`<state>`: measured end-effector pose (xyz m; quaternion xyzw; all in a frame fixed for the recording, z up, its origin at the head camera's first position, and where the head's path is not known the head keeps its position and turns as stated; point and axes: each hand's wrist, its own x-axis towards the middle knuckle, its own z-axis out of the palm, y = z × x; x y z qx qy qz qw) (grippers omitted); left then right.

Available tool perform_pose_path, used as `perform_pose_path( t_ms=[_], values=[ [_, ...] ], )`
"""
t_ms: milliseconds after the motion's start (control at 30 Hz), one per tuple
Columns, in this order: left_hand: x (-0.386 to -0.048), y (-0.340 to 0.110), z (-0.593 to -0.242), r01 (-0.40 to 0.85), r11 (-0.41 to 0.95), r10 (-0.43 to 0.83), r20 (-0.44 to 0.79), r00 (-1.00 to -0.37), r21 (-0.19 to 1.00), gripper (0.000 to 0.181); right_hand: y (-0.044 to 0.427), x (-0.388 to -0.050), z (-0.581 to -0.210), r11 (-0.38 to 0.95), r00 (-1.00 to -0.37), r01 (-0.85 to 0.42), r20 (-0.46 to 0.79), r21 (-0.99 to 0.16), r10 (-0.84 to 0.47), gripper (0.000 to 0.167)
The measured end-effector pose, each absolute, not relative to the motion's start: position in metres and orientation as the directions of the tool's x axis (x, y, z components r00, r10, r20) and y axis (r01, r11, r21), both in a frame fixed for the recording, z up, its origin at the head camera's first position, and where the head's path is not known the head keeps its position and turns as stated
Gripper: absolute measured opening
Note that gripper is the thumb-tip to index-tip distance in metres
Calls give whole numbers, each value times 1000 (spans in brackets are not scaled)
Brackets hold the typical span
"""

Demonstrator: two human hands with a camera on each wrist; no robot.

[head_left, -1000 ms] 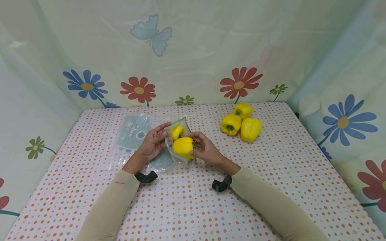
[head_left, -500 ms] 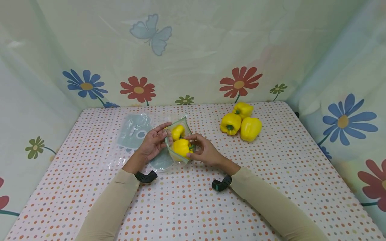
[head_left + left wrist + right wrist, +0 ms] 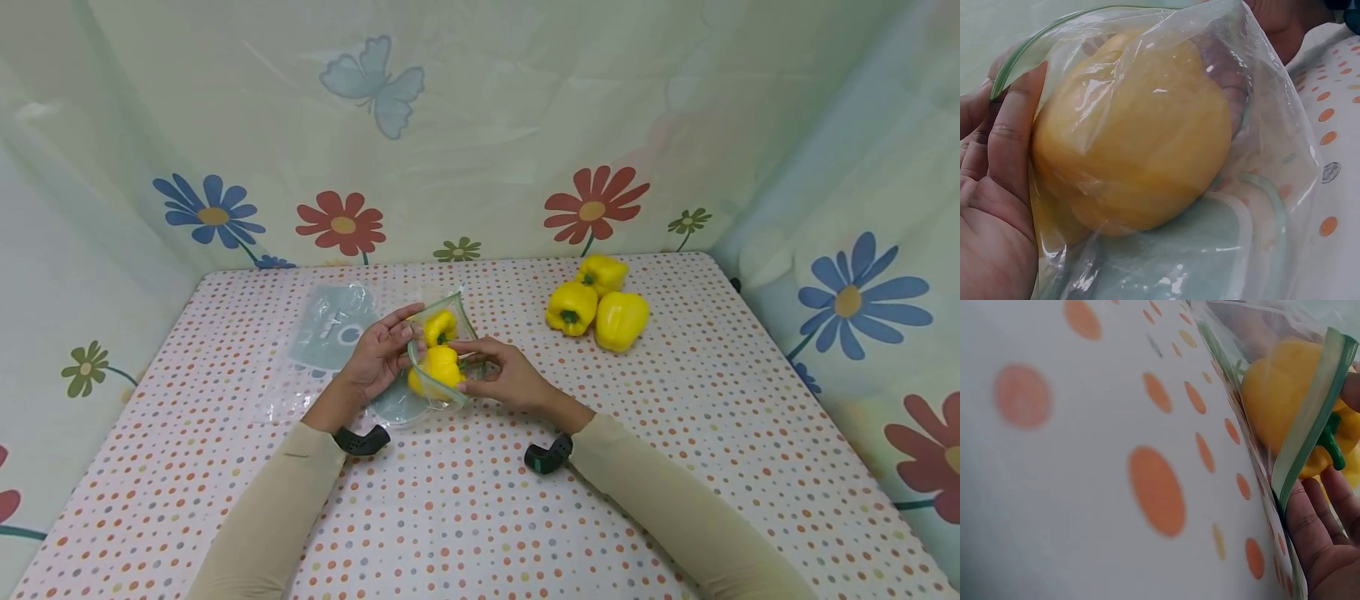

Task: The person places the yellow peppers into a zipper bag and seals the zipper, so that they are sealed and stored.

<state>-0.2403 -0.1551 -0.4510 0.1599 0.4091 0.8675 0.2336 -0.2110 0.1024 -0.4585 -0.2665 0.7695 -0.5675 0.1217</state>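
Pale green flower-print curtain (image 3: 480,108) behind, dotted white tablecloth (image 3: 450,517) under the whole job. Landmark = clear plastic bag with green-edged rim (image 3: 1272,156), mouth open.

Left of bag: flat, see-through bags with grey-green printed panels (image 3: 330,333), lying on the cloth, partly under the left forearm.

Left edge of bag: left hand (image 3: 375,358) pinches the rim.

Inside bag: two glossy yellow bell peppers, the far one (image 3: 440,325) and the near one (image 3: 437,371), near one's green stem pointing at the mouth.

Right edge of bag: right hand (image 3: 506,375), thumb and fingers spread apart at the mouth; can't tell how hard they touch the near pepper.

Right of bag, well apart: three more yellow bell peppers (image 3: 572,307), clustered.

Handling, my guess: bag light, limp, slippery; hold by the stiffer rim. Peppers firm, slick, bruisable; cup round the shoulders, don't pull by the stem.
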Motion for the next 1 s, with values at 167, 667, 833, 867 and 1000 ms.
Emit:
perform_pose_path(
  t_ms=[167, 667, 833, 867, 1000],
  values=[
    [-241, -156, -451, -279, -561, 543, 92, -835, 779, 38, 100, -211, -456, 227, -824, -286, 117, -931, -555, 57],
    [-243, -160, -440, -173, -457, 536, 115, -836, 873, 35, 90, -212, -453, 222, -805, -384, 208, -896, -556, 56],
    [-242, -162, -436, -118, -411, 548, 142, -824, 904, 35, 90, -213, -454, 235, -803, -384, 197, -893, -562, 56],
    [-242, -162, -435, -119, -409, 550, 141, -823, 905, 35, 90, -213, -453, 243, -805, -382, 192, -892, -562, 56],
    [-242, -163, -434, -131, -403, 553, 127, -824, 906, 34, 90, -212, -452, 271, -814, -365, 164, -891, -557, 56]
  ],
)
